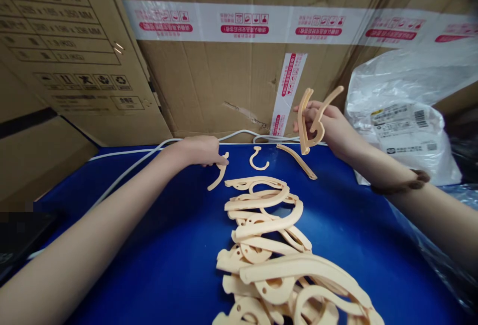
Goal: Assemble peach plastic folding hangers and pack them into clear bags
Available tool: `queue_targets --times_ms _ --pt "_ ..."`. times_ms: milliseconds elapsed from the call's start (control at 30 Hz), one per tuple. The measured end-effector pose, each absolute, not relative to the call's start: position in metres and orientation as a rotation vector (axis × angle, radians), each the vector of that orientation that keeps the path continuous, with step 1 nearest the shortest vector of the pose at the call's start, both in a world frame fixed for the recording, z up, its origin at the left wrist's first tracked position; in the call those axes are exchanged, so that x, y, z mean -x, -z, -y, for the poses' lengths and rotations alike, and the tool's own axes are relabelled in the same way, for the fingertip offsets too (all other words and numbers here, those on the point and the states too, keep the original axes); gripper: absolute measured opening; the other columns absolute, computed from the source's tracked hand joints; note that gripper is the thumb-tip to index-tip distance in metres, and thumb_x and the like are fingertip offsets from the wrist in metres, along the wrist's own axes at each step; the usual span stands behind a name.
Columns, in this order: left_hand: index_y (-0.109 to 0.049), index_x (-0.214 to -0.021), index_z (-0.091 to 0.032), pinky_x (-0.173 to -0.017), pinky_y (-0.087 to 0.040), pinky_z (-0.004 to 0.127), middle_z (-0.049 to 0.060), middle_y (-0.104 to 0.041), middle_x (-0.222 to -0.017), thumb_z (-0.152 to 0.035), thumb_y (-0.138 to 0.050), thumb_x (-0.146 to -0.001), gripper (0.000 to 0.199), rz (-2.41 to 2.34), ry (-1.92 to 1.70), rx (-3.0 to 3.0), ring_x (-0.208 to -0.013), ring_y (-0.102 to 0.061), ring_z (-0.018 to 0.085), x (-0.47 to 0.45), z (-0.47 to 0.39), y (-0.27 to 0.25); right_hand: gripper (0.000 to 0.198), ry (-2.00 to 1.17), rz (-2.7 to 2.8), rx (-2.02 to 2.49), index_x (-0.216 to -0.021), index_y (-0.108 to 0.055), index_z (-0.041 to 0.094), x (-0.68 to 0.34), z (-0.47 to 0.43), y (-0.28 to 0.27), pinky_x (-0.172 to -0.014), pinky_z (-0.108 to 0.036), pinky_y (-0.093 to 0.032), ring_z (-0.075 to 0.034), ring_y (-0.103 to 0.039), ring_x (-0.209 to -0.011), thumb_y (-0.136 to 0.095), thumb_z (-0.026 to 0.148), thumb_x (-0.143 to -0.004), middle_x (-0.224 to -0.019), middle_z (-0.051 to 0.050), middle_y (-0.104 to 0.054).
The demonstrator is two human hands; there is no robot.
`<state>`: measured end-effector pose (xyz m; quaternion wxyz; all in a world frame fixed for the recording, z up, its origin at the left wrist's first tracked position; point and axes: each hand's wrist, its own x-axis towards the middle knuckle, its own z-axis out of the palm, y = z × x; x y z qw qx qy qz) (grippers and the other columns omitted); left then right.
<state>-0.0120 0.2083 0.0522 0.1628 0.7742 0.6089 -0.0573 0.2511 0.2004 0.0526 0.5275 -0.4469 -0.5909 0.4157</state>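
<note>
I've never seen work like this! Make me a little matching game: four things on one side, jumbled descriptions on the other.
1. Left hand
2. Right hand
3. Small hook
4. Plastic bag

A. Lying loose on the blue table
B. Raised, holding an angled piece
C. Whitish, with a printed label
D. Low down, holding a curved piece

Pairs: 1-D, 2-B, 3-A, 4-C

Blue surface point(160, 265), probably a tabletop, against brown cardboard point(209, 76) with red-printed white tape point(205, 21).
</note>
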Motion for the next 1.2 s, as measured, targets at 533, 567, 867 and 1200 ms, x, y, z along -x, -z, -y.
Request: queue_targets --times_ms 533,567,867,1200 --pt "-0.065 -0.096 -0.013 -0.087 -0.049 0.032 0.013 -0.07 -0.103 -0.044 -0.04 -0.098 0.04 -0.884 -0.758 -1.241 -0.096 -0.065 0.021 -0.021 -0.202 -0.049 0.023 -0.726 1.377 0.882 -0.069 -0.048 0.021 -0.24 -0.188 -0.05 -0.077 -0.03 -0.054 -0.016 -0.069 -0.081 -0.069 0.011 -0.069 -0.084 -0.003 -0.073" --pt "-0.065 -0.096 -0.013 -0.088 -0.049 0.033 0.012 -0.07 -0.1 -0.037 -0.044 -0.098 0.032 -0.848 -0.809 -1.146 -0.094 -0.066 0.021 -0.023 -0.202 -0.048 0.023 -0.636 1.449 0.91 -0.068 -0.049 0.021 -0.241 -0.189 -0.049 -0.077 -0.031 -0.053 -0.017 -0.069 -0.082 -0.07 0.012 -0.07 -0.084 -0.003 -0.072" --pt "-0.058 -0.08 -0.013 -0.065 -0.055 0.025 0.003 -0.058 -0.075 -0.03 -0.034 -0.103 0.037 -0.89 -0.927 -1.061 -0.066 -0.063 0.012 -0.033 -0.191 -0.052 0.019 0.316 2.098 1.375 -0.108 -0.061 0.025 -0.234 -0.173 -0.048 -0.057 -0.028 -0.04 -0.021 -0.068 -0.074 -0.055 0.032 -0.091 -0.086 -0.002 -0.074" --pt "-0.047 -0.073 -0.017 -0.035 -0.017 0.016 -0.008 -0.033 -0.051 -0.03 -0.032 -0.102 0.035 -1.077 -0.78 -1.324 -0.033 -0.022 0.004 -0.042 -0.176 -0.05 0.021 0.696 2.54 1.499 -0.104 -0.059 0.016 -0.226 -0.167 -0.043 -0.047 -0.029 -0.019 -0.02 -0.065 -0.064 -0.04 0.019 -0.096 -0.086 -0.008 -0.072"
